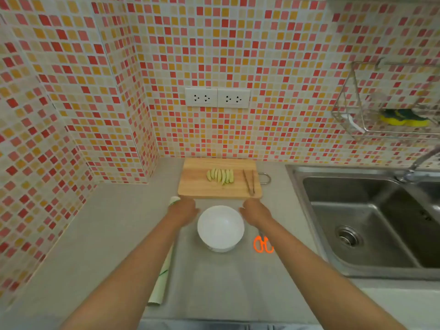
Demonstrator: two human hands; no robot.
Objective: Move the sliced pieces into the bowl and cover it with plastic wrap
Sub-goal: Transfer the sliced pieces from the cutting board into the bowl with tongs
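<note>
Several pale green sliced pieces [220, 176] lie in a row on a wooden cutting board [195, 184] against the back wall. A pair of tongs [249, 182] lies on the board's right side. In front of the board stands an empty white bowl [220, 228]. My left hand [184, 209] is just left of the bowl and my right hand [254, 210] just right of it, both near the board's front edge, blurred, holding nothing that I can see. A roll of plastic wrap [164, 270] lies on the counter under my left forearm.
Orange-handled scissors [262, 244] lie right of the bowl, partly under my right forearm. A steel sink [371, 225] fills the right side. A wire rack with a sponge [404, 117] hangs on the tiled wall. Wall sockets [217, 98] sit above the board.
</note>
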